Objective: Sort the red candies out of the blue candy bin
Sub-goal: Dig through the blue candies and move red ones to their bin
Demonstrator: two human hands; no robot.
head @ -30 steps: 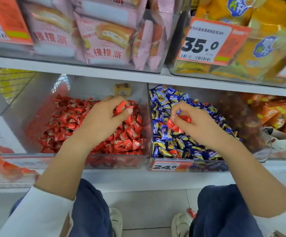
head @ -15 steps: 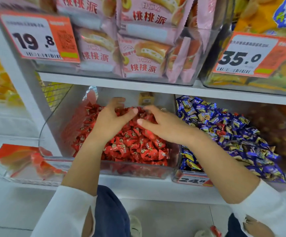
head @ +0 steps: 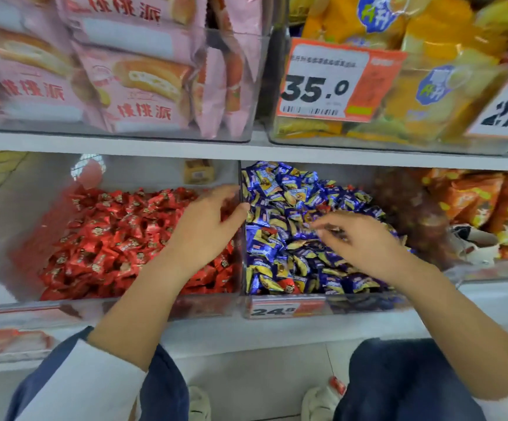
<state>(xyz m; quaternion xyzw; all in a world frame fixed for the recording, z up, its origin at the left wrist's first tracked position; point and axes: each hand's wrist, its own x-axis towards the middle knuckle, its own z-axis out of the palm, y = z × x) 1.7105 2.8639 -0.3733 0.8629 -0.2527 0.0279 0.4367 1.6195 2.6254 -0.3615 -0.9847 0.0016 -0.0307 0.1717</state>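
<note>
A clear bin of blue-wrapped candies (head: 280,244) stands on the lower shelf, right of a clear bin of red-wrapped candies (head: 107,238). A few red candies lie among the blue ones, one near the front (head: 287,287). My left hand (head: 207,229) hovers over the right side of the red bin, fingers loosely spread toward the divider wall, holding nothing. My right hand (head: 359,238) reaches over the blue pile with fingers extended toward the left; motion blur hides the fingertips, and I see nothing held.
The upper shelf (head: 246,147) overhangs both bins, carrying pink cake packs (head: 131,86) and yellow snack bags (head: 429,86) behind price tags. Orange snack packs (head: 490,202) fill the bin further right. A 24.8 price tag (head: 274,309) fronts the blue bin. My knees and shoes show below.
My right hand has moved from the red bin back over the blue bin, no longer holding a red candy. My left hand has shifted right toward the divider. The view has swung right.
</note>
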